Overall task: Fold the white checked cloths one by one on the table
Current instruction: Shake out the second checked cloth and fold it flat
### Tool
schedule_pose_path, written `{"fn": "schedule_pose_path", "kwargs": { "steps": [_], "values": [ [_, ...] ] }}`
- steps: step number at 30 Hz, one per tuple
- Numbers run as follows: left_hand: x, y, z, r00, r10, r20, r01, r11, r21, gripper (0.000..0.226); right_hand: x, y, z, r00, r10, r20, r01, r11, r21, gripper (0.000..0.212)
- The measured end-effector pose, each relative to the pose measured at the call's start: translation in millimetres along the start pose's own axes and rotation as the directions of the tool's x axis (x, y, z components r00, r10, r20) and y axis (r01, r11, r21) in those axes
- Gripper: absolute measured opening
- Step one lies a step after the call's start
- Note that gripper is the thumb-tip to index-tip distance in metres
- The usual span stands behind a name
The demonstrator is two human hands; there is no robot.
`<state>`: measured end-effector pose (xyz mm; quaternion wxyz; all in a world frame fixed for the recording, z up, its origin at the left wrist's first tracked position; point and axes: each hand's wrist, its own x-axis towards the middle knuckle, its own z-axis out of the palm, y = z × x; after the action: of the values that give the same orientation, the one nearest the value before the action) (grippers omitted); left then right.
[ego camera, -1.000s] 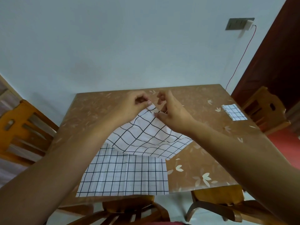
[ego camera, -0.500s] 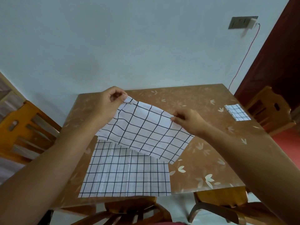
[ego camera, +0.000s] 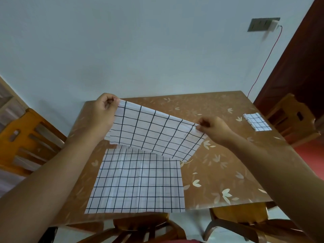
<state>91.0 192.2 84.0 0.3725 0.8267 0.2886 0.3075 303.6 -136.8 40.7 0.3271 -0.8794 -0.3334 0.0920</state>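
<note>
Clearly light and limp, the lifted cloth (ego camera: 154, 133) sags between my left hand (ego camera: 103, 111) and right hand (ego camera: 213, 128), each pinching a top corner; corners seem the best hold.

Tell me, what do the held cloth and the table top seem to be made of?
The held cloth looks like thin woven fabric, white with black checks, matte: it sags and ripples between the left hand and the right hand. The table top looks like wood under a glossy, probably plastic, cover with a leaf print, since it reflects light.
</note>
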Motion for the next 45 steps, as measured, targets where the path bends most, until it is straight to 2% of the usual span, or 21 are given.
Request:
{"fn": "schedule_pose_path", "kwargs": {
  "steps": [2, 7, 12, 16, 19, 22, 25, 28, 30, 33, 35, 37, 41, 45],
  "values": [
    [1.2, -1.3, -0.6, 1.000, 0.018, -0.015, -0.018, 1.000, 0.021, 0.035, -0.7, 0.6, -3.3, 1.000, 0.010, 0.011, -0.010, 1.000, -0.012, 0.005],
    [-7.6, 28.3, 0.8, 0.997, 0.078, 0.007, -0.078, 0.997, 0.011, 0.014, -2.9, 1.2, -6.9, 0.999, 0.031, 0.034, -0.027, 0.995, -0.092, 0.007],
    [-8.8, 31.3, 4.3, 0.987, 0.161, 0.000, -0.161, 0.985, 0.063, 0.017, -5.4, 4.1, -12.0, 0.998, 0.052, 0.038, -0.047, 0.991, -0.123, 0.017],
    [-10.7, 35.9, 8.2, 0.967, 0.252, -0.021, -0.250, 0.965, 0.080, 0.019, -7.9, 8.6, -13.4, 0.996, 0.041, 0.077, -0.028, 0.986, -0.165, 0.014],
    [-11.8, 38.9, 9.6, 0.958, 0.287, -0.008, -0.282, 0.947, 0.152, 0.022, -9.3, 11.7, -13.3, 0.990, 0.064, 0.129, -0.039, 0.982, -0.187, 0.017],
    [-19.1, 51.3, 13.8, 0.938, 0.344, 0.042, -0.346, 0.927, 0.145, 0.024, -6.6, 3.5, -12.1, 0.968, 0.115, 0.223, -0.060, 0.969, -0.238, 0.020],
    [-29.8, 75.8, 22.3, 0.891, 0.440, 0.107, -0.453, 0.873, 0.180, 0.022, -3.2, -28.8, -3.9, 0.963, 0.002, 0.269, 0.031, 0.992, -0.119, 0.035],
    [-31.2, 89.0, 35.3, 0.796, 0.591, 0.127, -0.603, 0.791, 0.100, 0.027, -1.7, -71.2, 14.7, 0.947, -0.126, 0.297, 0.120, 0.992, 0.039, 0.045],
    [-29.3, 91.8, 41.4, 0.749, 0.647, 0.141, -0.659, 0.750, 0.061, 0.026, -2.2, -90.0, 27.3, 0.935, -0.144, 0.323, 0.126, 0.989, 0.077, 0.045],
    [-26.0, 98.7, 41.6, 0.726, 0.677, 0.117, -0.686, 0.726, 0.055, 0.028, -5.6, -99.6, 35.2, 0.929, -0.138, 0.344, 0.089, 0.984, 0.155, 0.036],
    [-22.3, 100.4, 36.7, 0.746, 0.658, 0.107, -0.664, 0.747, 0.034, 0.029, -8.4, -100.0, 33.0, 0.933, -0.128, 0.337, 0.049, 0.971, 0.236, 0.028],
    [-17.1, 96.1, 30.0, 0.804, 0.590, 0.081, -0.592, 0.805, 0.016, 0.028, -9.3, -101.0, 26.1, 0.940, -0.100, 0.326, 0.000, 0.956, 0.292, 0.024],
    [-15.0, 75.3, 20.3, 0.893, 0.450, -0.024, -0.446, 0.890, 0.095, 0.041, -10.4, -105.9, 4.6, 0.936, -0.068, 0.345, -0.098, 0.892, 0.441, 0.019],
    [-25.0, 73.9, 12.6, 0.994, 0.110, 0.001, -0.110, 0.993, -0.044, 0.049, -14.5, -106.3, -17.4, 0.905, -0.028, 0.424, -0.272, 0.727, 0.630, 0.019]
  ]
}}
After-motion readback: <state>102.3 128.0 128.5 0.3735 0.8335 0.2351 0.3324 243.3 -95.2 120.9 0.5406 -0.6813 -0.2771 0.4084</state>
